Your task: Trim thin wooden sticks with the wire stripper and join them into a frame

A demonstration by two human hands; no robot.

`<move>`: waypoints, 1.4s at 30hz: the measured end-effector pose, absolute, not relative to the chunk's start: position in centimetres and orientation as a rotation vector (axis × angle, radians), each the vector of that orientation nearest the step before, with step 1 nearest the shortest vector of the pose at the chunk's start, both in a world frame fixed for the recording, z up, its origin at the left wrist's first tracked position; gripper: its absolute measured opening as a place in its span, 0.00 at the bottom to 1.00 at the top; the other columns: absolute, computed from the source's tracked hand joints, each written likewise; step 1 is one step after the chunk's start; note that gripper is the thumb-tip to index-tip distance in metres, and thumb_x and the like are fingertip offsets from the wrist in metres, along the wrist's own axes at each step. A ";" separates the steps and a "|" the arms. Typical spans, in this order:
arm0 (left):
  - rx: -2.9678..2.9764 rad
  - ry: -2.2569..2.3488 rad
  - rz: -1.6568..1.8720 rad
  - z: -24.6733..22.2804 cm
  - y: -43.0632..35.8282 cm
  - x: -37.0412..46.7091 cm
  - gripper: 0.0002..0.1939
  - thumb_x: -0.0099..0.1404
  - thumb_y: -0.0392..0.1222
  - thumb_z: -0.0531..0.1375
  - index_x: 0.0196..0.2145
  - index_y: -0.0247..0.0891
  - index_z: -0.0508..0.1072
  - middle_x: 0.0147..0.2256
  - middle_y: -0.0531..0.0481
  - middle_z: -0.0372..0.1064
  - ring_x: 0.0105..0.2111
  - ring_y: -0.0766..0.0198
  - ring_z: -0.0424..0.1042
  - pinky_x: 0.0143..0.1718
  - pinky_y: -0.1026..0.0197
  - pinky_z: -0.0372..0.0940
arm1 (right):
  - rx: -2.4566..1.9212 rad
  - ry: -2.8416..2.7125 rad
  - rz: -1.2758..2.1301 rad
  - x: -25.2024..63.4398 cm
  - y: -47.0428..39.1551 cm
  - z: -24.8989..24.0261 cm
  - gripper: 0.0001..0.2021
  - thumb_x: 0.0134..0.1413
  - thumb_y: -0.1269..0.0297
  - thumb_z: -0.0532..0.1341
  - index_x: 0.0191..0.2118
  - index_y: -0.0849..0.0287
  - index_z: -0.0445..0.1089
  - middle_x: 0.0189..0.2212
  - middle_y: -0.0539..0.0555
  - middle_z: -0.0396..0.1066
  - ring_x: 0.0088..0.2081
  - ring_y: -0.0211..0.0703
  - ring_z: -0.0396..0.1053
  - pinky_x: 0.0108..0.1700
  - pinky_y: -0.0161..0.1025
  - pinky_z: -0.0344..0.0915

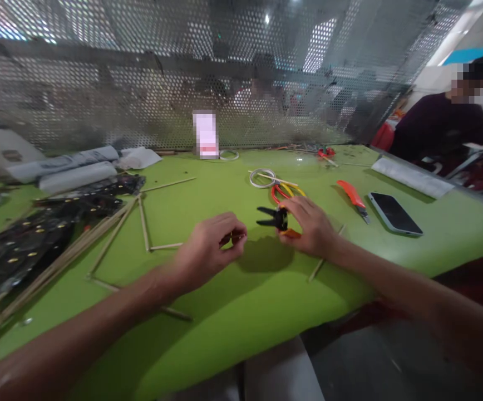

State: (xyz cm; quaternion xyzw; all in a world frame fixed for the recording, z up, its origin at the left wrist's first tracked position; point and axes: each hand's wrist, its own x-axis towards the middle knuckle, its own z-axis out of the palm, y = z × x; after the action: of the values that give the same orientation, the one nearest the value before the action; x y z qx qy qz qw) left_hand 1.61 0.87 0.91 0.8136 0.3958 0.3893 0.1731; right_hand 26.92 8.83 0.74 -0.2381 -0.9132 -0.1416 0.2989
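My left hand is held over the middle of the table, fingertips pinched together on something too small to make out. To its right, my right hand grips a pair of pliers with orange handles and a black head; the jaws are apart and point toward my left hand. Behind the pliers lie a red-handled tool, yellow handles and a coil of wire. Thin sticks joined in an angular shape lie left of and partly behind my left hand. A short stick lies beneath my right wrist.
An orange utility knife and a phone lie at right, near a white roll. Long sticks and black glossy material cover the left side. A perforated metal screen stands behind; a person sits at far right.
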 end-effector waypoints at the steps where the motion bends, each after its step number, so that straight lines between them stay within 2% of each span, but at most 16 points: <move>1: 2.311 1.134 1.092 1.0 0.9 1.6 0.04 0.63 0.28 0.58 0.31 0.32 0.72 0.28 0.51 0.67 0.27 0.71 0.63 0.26 0.69 0.59 | -0.671 -2.417 -0.381 26.7 10.1 1.3 0.23 0.57 0.55 0.58 0.53 0.67 0.63 0.43 0.67 0.70 0.46 0.56 0.68 0.48 0.54 0.68; 5: 2.304 1.193 1.106 1.2 0.8 1.3 0.04 0.64 0.29 0.58 0.32 0.31 0.72 0.28 0.51 0.67 0.26 0.71 0.62 0.26 0.68 0.59 | -0.698 -2.538 -0.253 27.0 11.6 4.1 0.27 0.53 0.53 0.61 0.55 0.66 0.64 0.47 0.67 0.70 0.48 0.58 0.68 0.51 0.56 0.66; 9: 2.276 1.180 1.160 1.5 0.8 1.2 0.04 0.64 0.30 0.58 0.33 0.32 0.72 0.28 0.51 0.68 0.25 0.71 0.62 0.25 0.68 0.59 | -0.693 -2.621 -0.198 29.0 7.2 4.4 0.27 0.55 0.58 0.62 0.58 0.64 0.63 0.52 0.67 0.68 0.54 0.59 0.66 0.54 0.56 0.65; 11: 2.289 1.158 1.165 1.6 0.7 1.3 0.04 0.64 0.30 0.58 0.32 0.32 0.72 0.28 0.51 0.68 0.26 0.71 0.62 0.25 0.68 0.59 | -0.775 -2.587 -0.209 29.6 4.8 3.3 0.24 0.56 0.62 0.61 0.57 0.63 0.63 0.51 0.66 0.69 0.54 0.59 0.67 0.54 0.56 0.66; 14: 2.319 1.142 1.166 1.7 0.5 1.6 0.04 0.64 0.29 0.58 0.32 0.32 0.72 0.28 0.51 0.67 0.25 0.72 0.62 0.25 0.69 0.58 | -0.816 -2.497 -0.174 29.2 2.9 1.5 0.18 0.59 0.67 0.57 0.55 0.62 0.64 0.48 0.64 0.72 0.50 0.53 0.70 0.51 0.51 0.69; 17: 2.336 1.107 1.206 1.8 0.3 1.8 0.04 0.63 0.28 0.58 0.32 0.32 0.72 0.27 0.52 0.67 0.25 0.72 0.62 0.25 0.69 0.57 | -0.828 -2.435 -0.269 27.9 2.5 0.6 0.14 0.60 0.62 0.59 0.49 0.64 0.67 0.41 0.63 0.74 0.43 0.51 0.72 0.45 0.47 0.70; 21: 2.350 1.034 1.236 1.8 0.2 2.0 0.04 0.63 0.28 0.58 0.32 0.33 0.72 0.28 0.52 0.67 0.26 0.72 0.63 0.26 0.69 0.58 | -0.822 -2.410 -0.402 27.0 2.3 0.6 0.20 0.57 0.52 0.62 0.45 0.66 0.68 0.36 0.62 0.74 0.37 0.51 0.72 0.38 0.45 0.69; 24: 2.361 1.034 1.220 1.8 0.2 2.0 0.04 0.63 0.27 0.59 0.32 0.33 0.72 0.28 0.52 0.66 0.26 0.73 0.62 0.25 0.69 0.57 | -0.815 -2.356 -0.397 26.9 2.1 0.7 0.22 0.57 0.47 0.62 0.44 0.65 0.68 0.35 0.61 0.75 0.37 0.49 0.72 0.39 0.43 0.68; 31: 2.354 1.037 1.218 1.8 0.3 2.0 0.03 0.63 0.28 0.59 0.32 0.32 0.72 0.28 0.53 0.66 0.24 0.74 0.60 0.24 0.69 0.56 | -0.809 -2.376 -0.359 26.9 2.1 0.5 0.20 0.57 0.50 0.62 0.44 0.65 0.69 0.35 0.61 0.75 0.36 0.47 0.72 0.38 0.42 0.67; 35: 2.355 1.037 1.227 1.9 0.3 2.1 0.04 0.63 0.28 0.59 0.31 0.32 0.72 0.27 0.53 0.65 0.24 0.74 0.60 0.24 0.69 0.55 | -0.815 -2.358 -0.343 26.9 2.1 0.4 0.21 0.59 0.48 0.60 0.44 0.64 0.69 0.36 0.61 0.75 0.36 0.46 0.73 0.37 0.41 0.67; 42: 2.353 1.035 1.185 2.0 0.3 1.8 0.04 0.63 0.28 0.59 0.31 0.32 0.71 0.26 0.53 0.65 0.24 0.73 0.60 0.24 0.69 0.56 | -0.797 -2.389 -0.333 26.8 1.9 0.6 0.21 0.58 0.47 0.61 0.41 0.64 0.69 0.33 0.59 0.75 0.31 0.43 0.72 0.32 0.38 0.65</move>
State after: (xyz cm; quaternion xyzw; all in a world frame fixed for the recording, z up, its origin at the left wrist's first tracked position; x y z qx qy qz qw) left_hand 1.83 0.31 2.01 0.8212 0.3612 0.4136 0.1550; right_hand 26.77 1.92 0.59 -0.2996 -0.8983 -0.1251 0.2961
